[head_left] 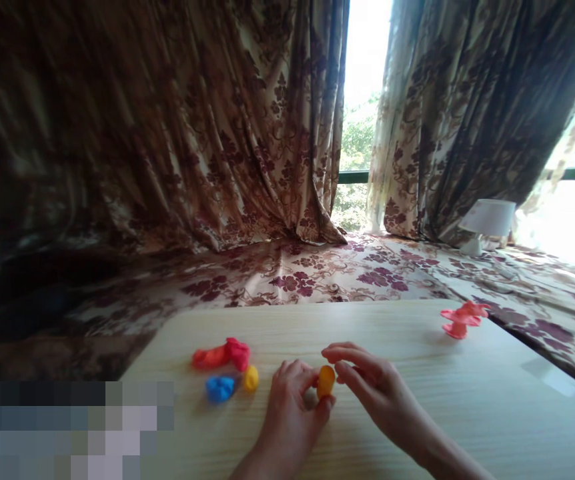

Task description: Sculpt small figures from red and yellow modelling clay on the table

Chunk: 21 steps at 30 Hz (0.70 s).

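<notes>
My left hand [295, 407] is closed on a yellow piece of modelling clay [326, 381], gripped between thumb and fingers just above the table. The piece is short and rounded, with a smooth face turned up. Close at its right side is my right hand [370, 380], its fingers stretched out and apart, with nothing seen in them. Whether its fingertips touch the yellow piece I cannot tell. Left of my left hand lie a small yellow clay lump [251, 379], a blue clay lump [219, 389], an orange-red clay piece [209, 358] and a pinkish-red lump [238, 353].
A coral-pink moulded clay shape [460, 320] stands near the far right corner of the pale wooden table [492, 413]. Behind the table, flowered fabric [292, 280] covers a wide surface carrying a white lamp [488, 217]. Patterned curtains [247, 133] hang beside a bright window [362, 127].
</notes>
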### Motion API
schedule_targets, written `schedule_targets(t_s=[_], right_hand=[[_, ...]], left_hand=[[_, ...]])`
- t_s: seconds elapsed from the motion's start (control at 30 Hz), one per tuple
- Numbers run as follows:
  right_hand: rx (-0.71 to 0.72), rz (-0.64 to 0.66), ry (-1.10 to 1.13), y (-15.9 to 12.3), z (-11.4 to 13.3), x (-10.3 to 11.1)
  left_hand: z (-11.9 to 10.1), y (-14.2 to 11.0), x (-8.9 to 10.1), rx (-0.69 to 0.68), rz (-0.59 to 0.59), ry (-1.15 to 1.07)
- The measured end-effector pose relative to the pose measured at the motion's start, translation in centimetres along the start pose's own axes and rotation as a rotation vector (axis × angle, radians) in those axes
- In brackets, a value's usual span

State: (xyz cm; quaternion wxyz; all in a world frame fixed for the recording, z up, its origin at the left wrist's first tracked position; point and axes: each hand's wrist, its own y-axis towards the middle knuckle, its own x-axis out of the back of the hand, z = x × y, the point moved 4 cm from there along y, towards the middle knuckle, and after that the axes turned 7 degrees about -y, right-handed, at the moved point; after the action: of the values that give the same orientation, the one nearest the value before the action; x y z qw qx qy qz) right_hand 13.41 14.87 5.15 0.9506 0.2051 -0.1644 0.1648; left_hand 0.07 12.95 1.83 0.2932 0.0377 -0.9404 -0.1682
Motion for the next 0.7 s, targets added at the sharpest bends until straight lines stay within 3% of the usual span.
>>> schedule_targets(t_s=[0.23,0.37,0.7], right_hand=[[0.067,0.036,-0.039,0.1,-0.1,-0.6],[0.074,-0.051,-0.009,0.3,-0.1,0.1],[-0.196,0.0,0.112,0.1,-0.8,-0.9]], left_hand=[[0.1,-0.1,-0.4,-0.04,-0.015,0.054],[-0.1,-0.2,-0.4,-0.047,0.02,0.066],[-0.5,-0.2,-0.6,-0.101,0.029,0.057]])
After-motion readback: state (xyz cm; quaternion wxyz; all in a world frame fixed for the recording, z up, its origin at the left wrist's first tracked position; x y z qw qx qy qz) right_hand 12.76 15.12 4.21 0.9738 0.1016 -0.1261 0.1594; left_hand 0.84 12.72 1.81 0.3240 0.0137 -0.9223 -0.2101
